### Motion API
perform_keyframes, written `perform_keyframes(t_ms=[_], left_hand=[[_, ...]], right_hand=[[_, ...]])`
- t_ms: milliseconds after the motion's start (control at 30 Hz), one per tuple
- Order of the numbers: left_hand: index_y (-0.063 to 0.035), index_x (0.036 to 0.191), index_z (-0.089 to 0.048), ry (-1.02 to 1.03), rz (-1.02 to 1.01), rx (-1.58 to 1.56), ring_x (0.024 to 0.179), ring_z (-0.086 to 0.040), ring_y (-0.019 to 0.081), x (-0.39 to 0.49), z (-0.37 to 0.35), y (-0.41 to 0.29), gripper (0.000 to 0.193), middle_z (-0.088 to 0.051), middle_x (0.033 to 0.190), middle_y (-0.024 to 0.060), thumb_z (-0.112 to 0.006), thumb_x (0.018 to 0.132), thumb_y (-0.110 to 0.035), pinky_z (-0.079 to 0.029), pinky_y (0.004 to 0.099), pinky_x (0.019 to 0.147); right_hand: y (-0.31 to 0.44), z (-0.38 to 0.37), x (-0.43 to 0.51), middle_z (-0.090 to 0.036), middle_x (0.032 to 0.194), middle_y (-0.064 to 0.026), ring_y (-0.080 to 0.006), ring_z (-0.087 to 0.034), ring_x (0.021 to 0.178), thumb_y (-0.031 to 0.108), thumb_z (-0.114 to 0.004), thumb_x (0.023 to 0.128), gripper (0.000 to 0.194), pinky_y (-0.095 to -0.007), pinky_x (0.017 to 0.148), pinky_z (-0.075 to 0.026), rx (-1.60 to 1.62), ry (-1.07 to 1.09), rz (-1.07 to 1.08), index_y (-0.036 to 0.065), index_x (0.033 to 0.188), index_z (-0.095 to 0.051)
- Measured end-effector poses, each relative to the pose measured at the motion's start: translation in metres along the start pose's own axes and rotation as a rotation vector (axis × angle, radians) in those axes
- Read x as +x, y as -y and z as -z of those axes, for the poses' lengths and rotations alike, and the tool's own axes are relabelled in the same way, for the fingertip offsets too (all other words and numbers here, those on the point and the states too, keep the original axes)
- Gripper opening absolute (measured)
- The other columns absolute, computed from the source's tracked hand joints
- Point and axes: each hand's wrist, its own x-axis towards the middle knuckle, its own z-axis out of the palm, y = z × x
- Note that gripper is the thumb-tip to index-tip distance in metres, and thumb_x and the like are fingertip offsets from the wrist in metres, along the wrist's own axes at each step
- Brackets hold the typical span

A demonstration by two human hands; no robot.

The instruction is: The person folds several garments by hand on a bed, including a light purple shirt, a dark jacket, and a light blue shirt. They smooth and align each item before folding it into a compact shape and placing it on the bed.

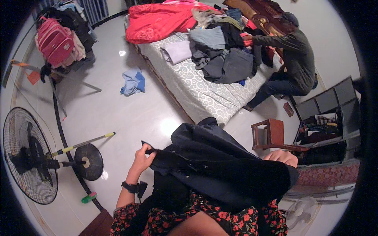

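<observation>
A black buttoned garment [206,165], likely a shirt or jacket, is stretched out in front of my body. My left hand [143,157] pinches one edge of it between thumb and fingers. At the opposite side my right hand [280,157] grips the cloth, its fingers partly hidden by the fabric. Small shiny buttons show along the middle of the garment. Beyond it stands a bed with a white patterned sheet [189,75]. On the bed lie a heap of dark clothes [229,65], a folded pale lilac cloth [177,51] and a light grey-blue garment [208,37].
Another person [298,59] sits at the bed's right side, handling clothes. A red blanket [161,22] covers the far corner. A blue cloth [133,81] lies on the floor. A standing fan [31,156] is at left, a wooden stool [274,132] and open cabinet [350,118] at right.
</observation>
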Motion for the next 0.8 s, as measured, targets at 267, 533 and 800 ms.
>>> perform_keyframes(t_ms=[267,533,800], left_hand=[[-0.0053,0.079,-0.038,0.116,0.179,-0.445,0.088,-0.057,0.0152,-0.043,-0.021,0.024,0.029,-0.060,0.088,0.0086,-0.065,0.070,0.001,-0.047,0.0298,0.076],[-0.0013,0.078,-0.052,-0.131,0.367,-0.270,0.062,-0.054,0.0092,-0.049,-0.011,0.031,0.011,-0.055,0.065,0.0017,-0.060,0.072,0.000,-0.043,0.0233,0.052],[-0.0070,0.083,-0.054,0.164,0.232,-0.111,0.098,-0.051,0.0215,-0.064,-0.022,0.051,0.022,-0.043,0.115,0.0099,-0.057,0.066,0.007,-0.051,0.0248,0.060]], right_hand=[[-0.014,-0.022,-0.015,-0.043,0.044,-0.0087,-0.0214,-0.043,0.035,0.004,-0.057,0.078,0.029,-0.0317,0.036,-0.037,-0.215,-0.477,0.055,-0.001,0.053,-0.043],[-0.020,-0.010,-0.013,-0.049,0.048,-0.0147,-0.0273,-0.050,0.038,0.008,-0.055,0.079,0.028,-0.0369,0.041,-0.045,-0.165,-0.396,-0.003,-0.006,0.055,-0.048],[-0.022,-0.007,-0.007,-0.047,0.047,-0.0148,-0.0265,-0.049,0.037,0.008,-0.054,0.080,0.031,-0.0370,0.040,-0.043,-0.166,-0.359,-0.015,-0.007,0.054,-0.046]])
